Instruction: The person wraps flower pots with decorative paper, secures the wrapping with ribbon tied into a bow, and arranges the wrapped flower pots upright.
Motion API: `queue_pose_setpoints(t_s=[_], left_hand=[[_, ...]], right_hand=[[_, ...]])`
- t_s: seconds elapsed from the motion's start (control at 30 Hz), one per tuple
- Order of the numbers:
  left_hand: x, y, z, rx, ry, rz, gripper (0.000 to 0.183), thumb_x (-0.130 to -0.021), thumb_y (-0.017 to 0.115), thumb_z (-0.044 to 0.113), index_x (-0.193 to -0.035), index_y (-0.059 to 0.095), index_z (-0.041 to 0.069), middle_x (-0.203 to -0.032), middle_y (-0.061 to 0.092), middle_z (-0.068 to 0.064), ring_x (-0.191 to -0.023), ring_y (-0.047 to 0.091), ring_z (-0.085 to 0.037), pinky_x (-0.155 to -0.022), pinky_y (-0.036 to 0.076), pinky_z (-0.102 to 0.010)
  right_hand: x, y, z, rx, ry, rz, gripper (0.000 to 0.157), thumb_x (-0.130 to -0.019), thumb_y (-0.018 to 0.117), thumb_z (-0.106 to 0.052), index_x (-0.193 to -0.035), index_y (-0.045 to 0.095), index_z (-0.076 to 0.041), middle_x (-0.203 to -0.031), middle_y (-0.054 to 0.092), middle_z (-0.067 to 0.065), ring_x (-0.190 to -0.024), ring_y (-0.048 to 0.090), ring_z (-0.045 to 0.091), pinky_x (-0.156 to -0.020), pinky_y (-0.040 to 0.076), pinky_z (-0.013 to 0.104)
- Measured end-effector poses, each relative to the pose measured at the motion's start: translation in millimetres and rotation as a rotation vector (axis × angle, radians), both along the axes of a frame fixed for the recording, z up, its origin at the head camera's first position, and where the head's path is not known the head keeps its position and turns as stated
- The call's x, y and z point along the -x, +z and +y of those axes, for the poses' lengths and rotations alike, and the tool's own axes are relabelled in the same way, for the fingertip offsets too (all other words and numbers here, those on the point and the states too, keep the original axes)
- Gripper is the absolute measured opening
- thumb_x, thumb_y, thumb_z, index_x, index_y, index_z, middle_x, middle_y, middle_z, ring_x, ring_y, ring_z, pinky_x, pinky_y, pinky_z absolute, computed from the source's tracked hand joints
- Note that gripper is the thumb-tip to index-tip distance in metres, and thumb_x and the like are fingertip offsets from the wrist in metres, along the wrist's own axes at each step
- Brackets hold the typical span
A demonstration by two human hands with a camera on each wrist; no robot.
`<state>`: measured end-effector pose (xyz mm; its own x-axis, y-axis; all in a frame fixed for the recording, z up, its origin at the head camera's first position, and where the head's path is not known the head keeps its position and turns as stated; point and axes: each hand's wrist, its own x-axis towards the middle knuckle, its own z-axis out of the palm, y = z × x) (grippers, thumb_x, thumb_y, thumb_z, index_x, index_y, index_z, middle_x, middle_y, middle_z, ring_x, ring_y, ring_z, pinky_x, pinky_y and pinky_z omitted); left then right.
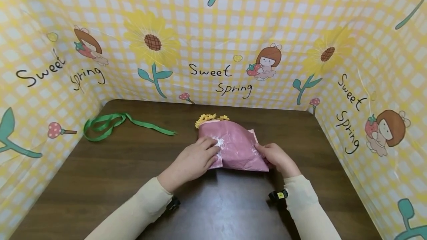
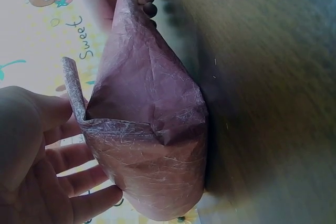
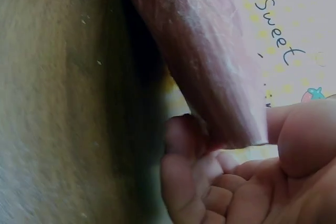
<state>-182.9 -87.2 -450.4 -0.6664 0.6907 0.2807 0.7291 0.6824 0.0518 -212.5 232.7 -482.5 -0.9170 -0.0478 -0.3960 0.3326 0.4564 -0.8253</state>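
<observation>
A bundle of pink wrapping paper (image 1: 238,145) lies on the table, with small yellow flowers (image 1: 207,119) showing past its far left edge. My left hand (image 1: 195,158) rests on the left part of the paper, its fingers spread over the surface. In the left wrist view the thumb of the left hand (image 2: 37,150) touches a folded strip, and the other fingers lie fairly straight against the paper's side. My right hand (image 1: 277,157) pinches the paper's right corner between thumb and fingers; the right wrist view shows the fingers (image 3: 181,177) curled under the paper (image 3: 210,61).
A green ribbon (image 1: 105,127) lies loosely looped at the back left of the dark wooden table (image 1: 110,180). Yellow checked cloth (image 1: 207,40) with printed flowers and figures encloses the table at the back and both sides. Black wrist cameras (image 1: 278,195) sit under both cream sleeves (image 1: 301,195).
</observation>
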Motion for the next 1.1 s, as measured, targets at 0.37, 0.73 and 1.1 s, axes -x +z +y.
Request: queue_pose_setpoints(t_s=[0.37, 0.73, 1.1], left_hand=[[-1.2, -0.2, -0.6, -0.013, 0.003, -0.016, 0.03, -0.106, 0.055, 0.031, -0.13, 0.068, 0.017, -0.136, 0.059, -0.007, -0.13, 0.052, -0.025, -0.102, 0.052, -0.041], [-1.7, 2.6, -2.0, -0.007, 0.011, -0.013, 0.031, -0.106, 0.055, 0.032, -0.13, 0.067, 0.018, -0.136, 0.059, -0.007, -0.13, 0.052, -0.025, -0.101, 0.053, -0.041], [-2.1, 2.9, -1.0, 0.01, 0.007, 0.005, 0.032, -0.106, 0.054, 0.033, -0.131, 0.067, 0.018, -0.136, 0.06, -0.007, -0.129, 0.052, -0.025, -0.1, 0.054, -0.041]], right_hand=[[7.2, -14.7, -3.6, 0.011, -0.066, 0.102, 0.029, -0.101, 0.056, -0.016, -0.075, 0.064, -0.005, -0.063, 0.048, -0.003, -0.055, 0.047, 0.011, -0.052, 0.04, 0.025], [6.6, -17.3, -8.4, -0.258, -0.053, 0.235, 0.034, -0.101, 0.062, -0.028, -0.079, 0.07, -0.003, -0.07, 0.058, 0.001, -0.067, 0.054, 0.017, -0.06, 0.044, 0.03], [7.2, -16.0, -13.7, -0.478, -0.022, 0.324, 0.039, -0.103, 0.058, -0.035, -0.075, 0.064, -0.008, -0.073, 0.062, 0.005, -0.071, 0.057, 0.023, -0.065, 0.045, 0.035]])
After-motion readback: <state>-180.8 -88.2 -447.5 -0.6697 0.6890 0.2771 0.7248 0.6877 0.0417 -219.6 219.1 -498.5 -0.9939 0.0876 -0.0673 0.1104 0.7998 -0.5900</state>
